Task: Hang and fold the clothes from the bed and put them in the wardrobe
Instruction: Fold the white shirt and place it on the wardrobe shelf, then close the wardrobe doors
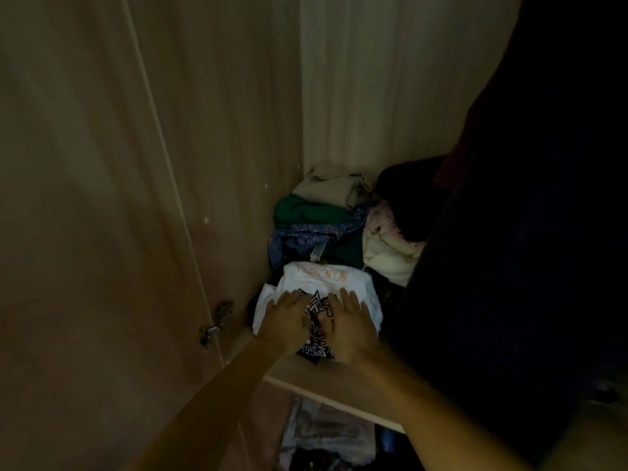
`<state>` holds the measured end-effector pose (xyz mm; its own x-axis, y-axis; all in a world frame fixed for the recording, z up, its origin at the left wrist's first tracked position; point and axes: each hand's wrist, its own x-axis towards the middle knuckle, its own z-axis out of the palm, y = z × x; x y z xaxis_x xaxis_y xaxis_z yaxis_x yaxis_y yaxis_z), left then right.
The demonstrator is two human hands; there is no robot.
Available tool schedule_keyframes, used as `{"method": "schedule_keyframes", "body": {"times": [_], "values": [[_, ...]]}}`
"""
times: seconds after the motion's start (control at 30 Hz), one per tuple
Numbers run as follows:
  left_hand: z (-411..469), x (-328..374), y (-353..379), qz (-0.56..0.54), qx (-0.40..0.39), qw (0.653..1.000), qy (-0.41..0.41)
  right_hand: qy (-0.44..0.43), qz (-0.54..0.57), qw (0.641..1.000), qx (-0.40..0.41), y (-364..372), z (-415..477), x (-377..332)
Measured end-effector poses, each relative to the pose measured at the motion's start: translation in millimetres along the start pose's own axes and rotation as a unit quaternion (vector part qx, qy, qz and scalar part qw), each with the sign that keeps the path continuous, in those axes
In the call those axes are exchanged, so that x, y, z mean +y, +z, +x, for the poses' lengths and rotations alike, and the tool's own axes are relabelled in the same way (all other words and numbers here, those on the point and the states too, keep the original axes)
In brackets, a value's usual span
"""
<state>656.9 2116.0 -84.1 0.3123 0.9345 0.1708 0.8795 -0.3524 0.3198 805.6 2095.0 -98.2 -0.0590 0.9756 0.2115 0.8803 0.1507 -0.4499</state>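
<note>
White folded tee (326, 283) on wardrobe shelf (339, 379); left hand (287, 317), right hand (350, 321) flat, fingers straight, side by side. Press evenly, square edges.

I see the left hand (285, 316) and right hand (350, 321) lying flat side by side, fingers straight, on a folded white T-shirt (326, 283) with a black print, at the front of the wardrobe shelf (339, 382). Behind it lie a green garment (302, 209), a blue patterned garment (316, 232) and a beige garment (326, 188), loosely piled. A dark hanging garment (526, 232) fills the right side in poor light.
</note>
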Motion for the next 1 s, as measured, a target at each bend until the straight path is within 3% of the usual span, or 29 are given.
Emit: {"method": "schedule_keyframes", "body": {"times": [0.17, 0.37, 0.53, 0.8, 1.0], "values": [[-80, 18, -27, -0.084, 0.096, 0.991, 0.041, -0.011, -0.062, 0.996, 0.064, -60, -66, -44], [-181, 42, -72, -0.003, 0.119, 0.991, 0.068, -0.042, -0.067, 0.990, 0.116, -90, -151, -83], [-255, 54, -100, 0.040, 0.079, 0.990, 0.112, -0.054, -0.091, 0.990, 0.095, -98, -218, -92], [-362, 54, -121, 0.076, 0.147, 0.983, 0.083, -0.079, -0.071, 0.992, 0.074, -108, -296, -138], [-465, 45, -130, 0.124, 0.171, 0.977, -0.019, -0.128, 0.024, 0.990, 0.050, -106, -363, -181]]}}
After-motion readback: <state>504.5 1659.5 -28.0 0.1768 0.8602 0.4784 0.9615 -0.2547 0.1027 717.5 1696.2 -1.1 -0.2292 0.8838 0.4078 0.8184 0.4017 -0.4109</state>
